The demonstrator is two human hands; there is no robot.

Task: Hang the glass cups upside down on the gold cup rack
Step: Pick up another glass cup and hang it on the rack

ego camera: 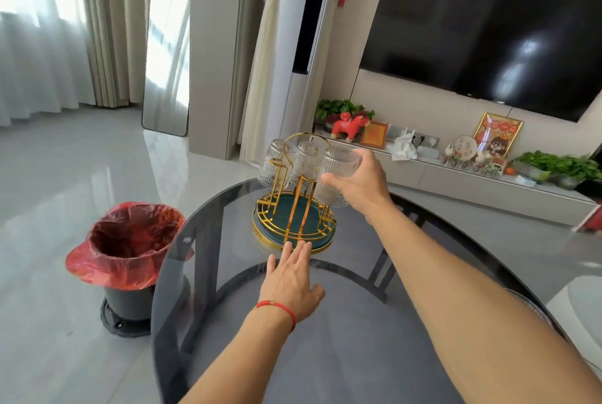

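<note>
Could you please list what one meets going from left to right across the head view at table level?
Bin with red bag → left hand, flat on the glass table → gold cup rack → right hand gripping a glass cup.

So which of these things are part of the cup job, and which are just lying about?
Job: gold cup rack; two glass cups hung on it; third glass cup in right hand; left hand at the rack's base.
Lying about: bin, shelf ornaments.

Red-lined bin [125, 253] on floor left of round glass table [228, 322]; dark television [488, 22] on wall; red toy horse [350, 126] on console.
</note>
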